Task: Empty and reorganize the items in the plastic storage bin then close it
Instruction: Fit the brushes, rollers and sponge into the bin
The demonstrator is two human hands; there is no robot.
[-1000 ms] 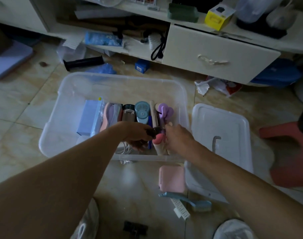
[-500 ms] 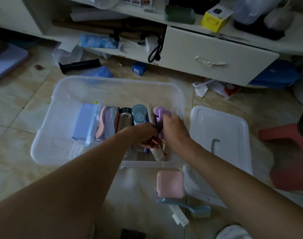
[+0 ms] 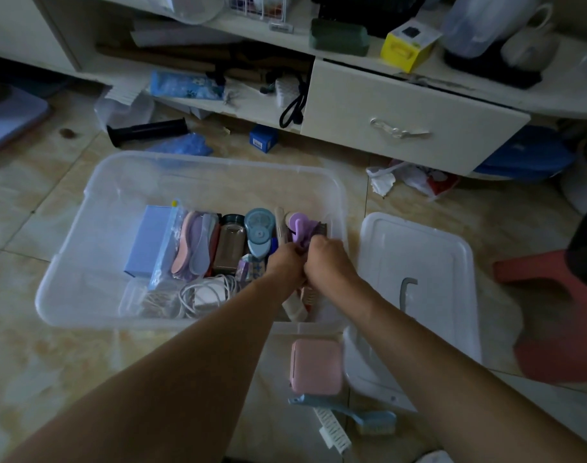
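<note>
bin: a clear plastic storage bin [image 3: 95,292] sits open on the tiled floor [image 3: 45,369], in the middle of the scene.
lid: the bin's lid [image 3: 429,262] lies flat on the floor just right of the bin, top up, with a grey handle showing.
left hand: the left hand [image 3: 283,265] reaches into the right part of the bin with fingers curled, pressed against the right hand; what it grips is hidden (cannot tell).
right hand: the right hand [image 3: 325,259] is beside it, fingers curled down among the items at the bin's right end; its grip is also hidden behind the knuckles.
purple item: a purple plastic item [image 3: 300,228] stands just beyond the two hands, touching them.
row in bin: from left to right, a blue box [image 3: 146,242], a clear bag of pastel combs [image 3: 193,245], a brown jar [image 3: 230,243], a teal round-topped item [image 3: 258,235].
near side of bin: a coiled white cable [image 3: 207,292] lies beside a small clear box [image 3: 141,299].
outside, near: a pink case [image 3: 315,365] rests on the floor just in front of the bin, with a blue brush [image 3: 362,416] and a white comb [image 3: 332,429] nearer still.
far: a white cabinet with a drawer [image 3: 405,118] stands behind, cluttered shelves above it.
right edge: a red stool [image 3: 559,315].
</note>
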